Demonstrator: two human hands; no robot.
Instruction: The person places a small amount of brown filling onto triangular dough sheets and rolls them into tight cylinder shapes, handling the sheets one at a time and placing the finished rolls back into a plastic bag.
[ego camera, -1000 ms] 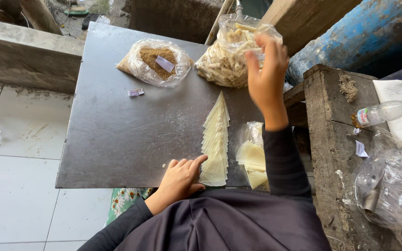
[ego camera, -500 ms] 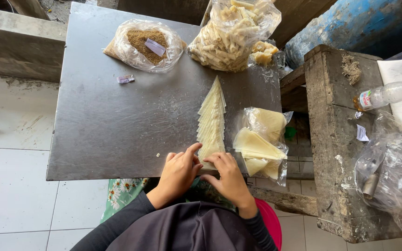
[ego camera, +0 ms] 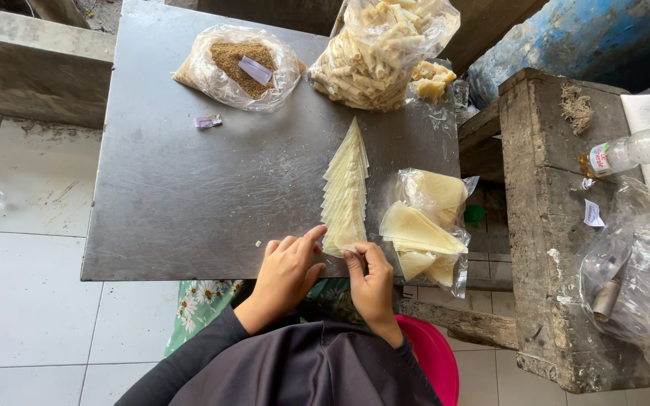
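A fanned stack of pale triangular pastry sheets [ego camera: 345, 186] lies on a grey metal table [ego camera: 189, 195], its wide end at the near edge. My left hand [ego camera: 287, 269] rests on the table with thumb and forefinger touching the stack's near left corner. My right hand [ego camera: 369, 277] pinches the near edge of the bottom sheet. Right of the stack sits a clear bag of more folded sheets [ego camera: 424, 222]. At the far end a large clear bag of rolled pastry sticks [ego camera: 378, 53] stands next to a bag of brown crumbly filling [ego camera: 238, 64].
A small paper scrap [ego camera: 208, 121] lies on the table. A rough wooden bench [ego camera: 547, 225] to the right carries a plastic bottle [ego camera: 630, 150] and crumpled plastic bags [ego camera: 641, 278]. A pink stool [ego camera: 434, 361] is under me. White floor tiles lie to the left.
One second ago my right hand was up at the bag of rolled sticks; it has come down to the stack's near end beside my left hand.
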